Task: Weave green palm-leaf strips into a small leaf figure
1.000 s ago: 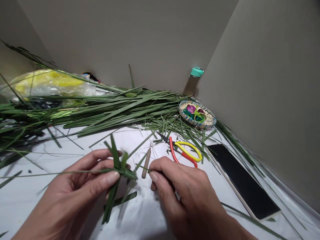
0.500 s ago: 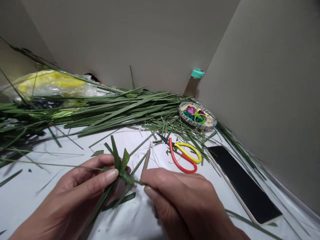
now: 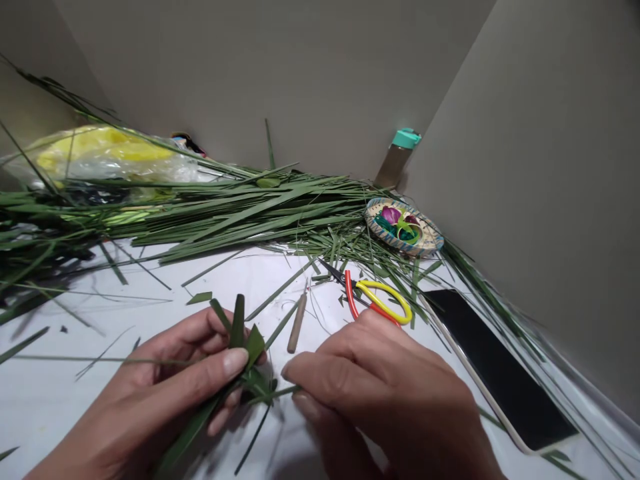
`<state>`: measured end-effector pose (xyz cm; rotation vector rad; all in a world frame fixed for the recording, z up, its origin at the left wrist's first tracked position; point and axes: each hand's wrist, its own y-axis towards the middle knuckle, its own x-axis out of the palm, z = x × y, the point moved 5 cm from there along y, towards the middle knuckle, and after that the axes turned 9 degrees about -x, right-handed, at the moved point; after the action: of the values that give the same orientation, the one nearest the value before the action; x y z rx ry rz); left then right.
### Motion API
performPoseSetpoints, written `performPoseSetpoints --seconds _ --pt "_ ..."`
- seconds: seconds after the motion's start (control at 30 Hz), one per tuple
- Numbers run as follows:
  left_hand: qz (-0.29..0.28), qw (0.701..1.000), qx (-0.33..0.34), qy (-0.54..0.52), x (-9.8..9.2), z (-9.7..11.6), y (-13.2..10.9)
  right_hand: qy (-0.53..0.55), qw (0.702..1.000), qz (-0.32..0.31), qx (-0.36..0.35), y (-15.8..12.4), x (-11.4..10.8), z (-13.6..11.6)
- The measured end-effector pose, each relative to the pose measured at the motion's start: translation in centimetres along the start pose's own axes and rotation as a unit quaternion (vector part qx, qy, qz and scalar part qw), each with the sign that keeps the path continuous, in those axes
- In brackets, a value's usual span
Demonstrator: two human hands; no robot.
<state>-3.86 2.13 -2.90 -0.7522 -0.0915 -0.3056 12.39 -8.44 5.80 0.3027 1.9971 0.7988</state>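
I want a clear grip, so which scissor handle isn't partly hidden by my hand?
The yellow handle: its whole loop shows, while your right hand partly covers the red handle.

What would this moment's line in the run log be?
left hand grip: folded leaf piece | right hand grip: leaf strip | between, beyond: wooden-handled tool, scissors | far right: phone | back: leaf pile, bottle

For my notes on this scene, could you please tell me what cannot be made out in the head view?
In the head view:
Leaf piece: partly hidden by the left hand.
Scissors: partly covered by the right hand.
Bag: contents unclear through the crumpled plastic.
Leaf pile: cut off by the left edge.
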Motion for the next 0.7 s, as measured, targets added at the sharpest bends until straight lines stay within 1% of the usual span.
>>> performPoseSetpoints --seconds 0.1,0.17,0.2,0.27,0.3,0.33,0.4,0.5,0.6,0.67,0.7 --pt "0.002 1.000 -0.018 -0.016 0.1 0.2 0.2 -0.042 0.999 0.014 0.000 0.1 -0.3 -0.2" --pt "-0.010 1.000 -0.011 0.007 0.1 0.6 0.5 -0.043 0.999 0.014 -0.013 0.3 0.0 -0.5" --pt "-0.016 1.000 -0.003 0.021 0.2 0.9 0.7 -0.042 0.999 0.028 -0.017 0.3 0.1 -0.6" --pt "-0.022 0.999 0.012 0.038 0.1 1.4 1.0 -0.038 0.996 0.084 -0.012 0.1 0.4 -0.7" --pt "-0.025 0.999 0.015 0.041 0.1 1.7 1.2 -0.034 0.990 0.137 -0.002 -0.1 0.3 -0.7" --pt "-0.027 0.999 0.017 0.044 0.1 1.8 1.4 -0.024 0.984 0.174 0.003 -0.3 0.4 -0.8" --pt "-0.030 0.998 0.024 0.055 0.1 2.1 1.7 -0.005 0.979 0.204 0.006 -0.5 0.8 -0.9" --pt "-0.036 0.996 0.036 0.075 0.3 2.4 2.0 -0.005 0.981 0.194 0.006 -0.6 1.1 -1.2" --pt "-0.044 0.993 0.050 0.101 0.6 2.7 2.1 -0.017 0.982 0.188 0.001 -0.7 0.7 -1.5" --pt "-0.047 0.990 0.058 0.120 0.6 2.9 2.1 0.000 0.987 0.160 -0.002 -0.5 0.5 -1.6" --pt "-0.045 0.989 0.061 0.130 0.5 3.0 2.0 0.014 0.991 0.134 0.001 -0.3 0.4 -1.5"
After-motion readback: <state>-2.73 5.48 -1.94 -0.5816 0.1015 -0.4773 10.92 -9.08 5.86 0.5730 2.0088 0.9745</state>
